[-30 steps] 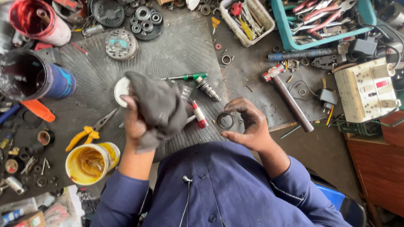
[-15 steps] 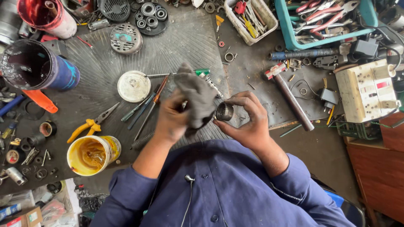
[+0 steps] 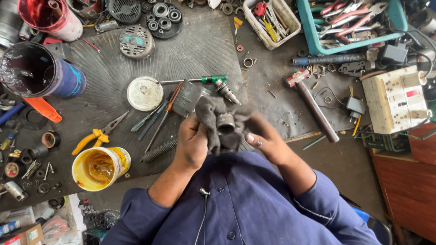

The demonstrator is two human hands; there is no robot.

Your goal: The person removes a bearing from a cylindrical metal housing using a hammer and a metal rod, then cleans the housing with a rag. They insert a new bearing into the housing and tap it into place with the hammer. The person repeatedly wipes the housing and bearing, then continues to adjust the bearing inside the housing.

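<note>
Left hand (image 3: 193,144): I see its grip closed around the grey rag (image 3: 213,119).
Right hand (image 3: 268,141): its grip pinches the rag from the other side, thumb (image 3: 252,139) forward.
Metal sleeve (image 3: 225,122): upright in the rag, between both hands, above the counter (image 3: 281,104) edge.
Nearby: round lid (image 3: 145,93), screwdrivers (image 3: 163,111), hammer (image 3: 313,105), yellow tub (image 3: 99,168).

We are seeing a yellow tub (image 3: 101,168) with a red-and-yellow label sitting open at lower left; a dark blue labelled can (image 3: 38,72) is standing at upper left. Small cardboard boxes (image 3: 18,233) are lying in the bottom-left corner.
</note>
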